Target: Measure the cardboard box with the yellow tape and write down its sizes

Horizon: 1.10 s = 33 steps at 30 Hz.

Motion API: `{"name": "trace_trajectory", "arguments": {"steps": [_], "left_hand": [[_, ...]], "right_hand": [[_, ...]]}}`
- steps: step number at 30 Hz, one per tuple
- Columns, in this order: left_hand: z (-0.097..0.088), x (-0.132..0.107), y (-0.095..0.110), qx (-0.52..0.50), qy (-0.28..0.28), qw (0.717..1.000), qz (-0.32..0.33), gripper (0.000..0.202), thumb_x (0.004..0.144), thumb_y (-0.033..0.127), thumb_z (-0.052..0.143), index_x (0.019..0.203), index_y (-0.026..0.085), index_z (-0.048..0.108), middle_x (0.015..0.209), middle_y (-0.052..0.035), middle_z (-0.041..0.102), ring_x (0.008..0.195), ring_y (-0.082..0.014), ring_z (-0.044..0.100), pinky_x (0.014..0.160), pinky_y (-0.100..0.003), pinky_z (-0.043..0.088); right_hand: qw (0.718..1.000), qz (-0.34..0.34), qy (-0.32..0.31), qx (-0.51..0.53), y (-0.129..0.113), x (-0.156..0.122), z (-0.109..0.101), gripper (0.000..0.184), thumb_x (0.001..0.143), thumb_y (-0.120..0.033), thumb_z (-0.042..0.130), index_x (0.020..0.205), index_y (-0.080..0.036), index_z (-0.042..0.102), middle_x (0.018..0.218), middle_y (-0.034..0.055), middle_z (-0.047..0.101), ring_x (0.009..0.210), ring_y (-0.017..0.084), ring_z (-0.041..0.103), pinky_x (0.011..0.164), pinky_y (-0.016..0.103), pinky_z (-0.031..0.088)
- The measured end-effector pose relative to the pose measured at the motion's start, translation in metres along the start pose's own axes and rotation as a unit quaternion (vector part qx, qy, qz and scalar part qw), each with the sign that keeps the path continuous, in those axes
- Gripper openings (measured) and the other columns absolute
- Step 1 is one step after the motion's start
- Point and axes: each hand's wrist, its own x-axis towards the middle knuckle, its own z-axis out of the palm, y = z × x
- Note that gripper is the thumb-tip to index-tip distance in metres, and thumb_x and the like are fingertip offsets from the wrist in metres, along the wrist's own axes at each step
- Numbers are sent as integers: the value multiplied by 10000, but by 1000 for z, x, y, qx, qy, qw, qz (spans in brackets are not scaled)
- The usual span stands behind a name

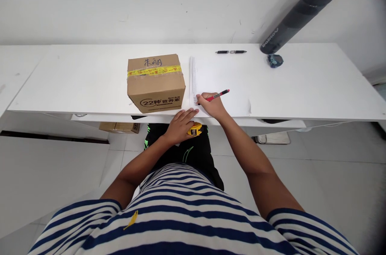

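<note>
The person's right hand [211, 105] is closed around a slim red pen with a black end [218, 95], fingers pinched together near the tip, just right of a brown cardboard box [155, 82]. The pen slants down, its tip at the left part of some white paper [232, 82] lying to the right of the box. A narrow grey, speckled strip runs along the paper's left edge; whether it is writing cannot be made out.

The left hand [181, 126] is on the near side of the box, toward its right corner, with outstretched fingertips resting at the front edge of the desk. It holds a yellow and black tape measure [194, 129] under the palm, on the thumb side; the thumb itself is hidden.

The box stands on a long white desk [75, 82]. A strip of yellow printed tape [154, 71] crosses its top, with dark handwritten characters beyond the strip; its near face bears dark print including "22".

Farther right of the box, past the paper's far edge, lies a black pen with a light band [230, 52]. Beyond that, well apart from the box, a small dark blue-green rounded object [275, 61] sits beside the base of a tall dark grey cylindrical bottle with a loop handle [301, 12]. Behind the box rises a white wall [90, 6].
</note>
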Motion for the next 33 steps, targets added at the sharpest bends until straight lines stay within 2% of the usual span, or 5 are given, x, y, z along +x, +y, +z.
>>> {"name": "trace_trajectory", "arguments": {"steps": [4,12,20,26,33], "left_hand": [[-1,0,1,-2,-1,1000,0,425,917,543,649,1123,184,748,1603,-126,511,1523,-290,442,1266,-469,345],[1,-1,1,10,6,1000,5,396,914,519,663,1097,178,747,1606,-129,506,1527,-286,435,1272,-462,335],[3,-1,0,12,2,1000,5,367,884,467,708,1105,177,746,1614,-128,494,1528,-298,434,1273,-470,338],[4,-1,1,6,3,1000,3,366,897,470,688,1111,179,749,1613,-127,497,1533,-292,424,1277,-472,334],[2,0,4,11,0,1000,4,355,911,488,664,1059,178,752,1619,-123,490,1531,-297,430,1277,-468,341]], "right_hand": [[999,1,32,3,0,-1,1,500,866,-584,594,514,-254,460,617,29,669,688,201,639,695,353,496],[1000,-10,7,-8,2,-1,0,455,882,-502,574,518,-246,483,630,37,683,666,194,631,678,350,488],[999,-16,29,-13,4,-2,0,537,879,-578,589,492,-260,394,588,36,651,672,210,650,664,358,479],[999,-23,13,-27,3,-1,-1,520,876,-646,573,541,-253,516,634,39,696,675,212,644,674,367,495],[999,-19,48,-14,5,-4,1,491,876,-550,594,505,-260,454,606,26,665,643,193,612,680,366,486]]}}
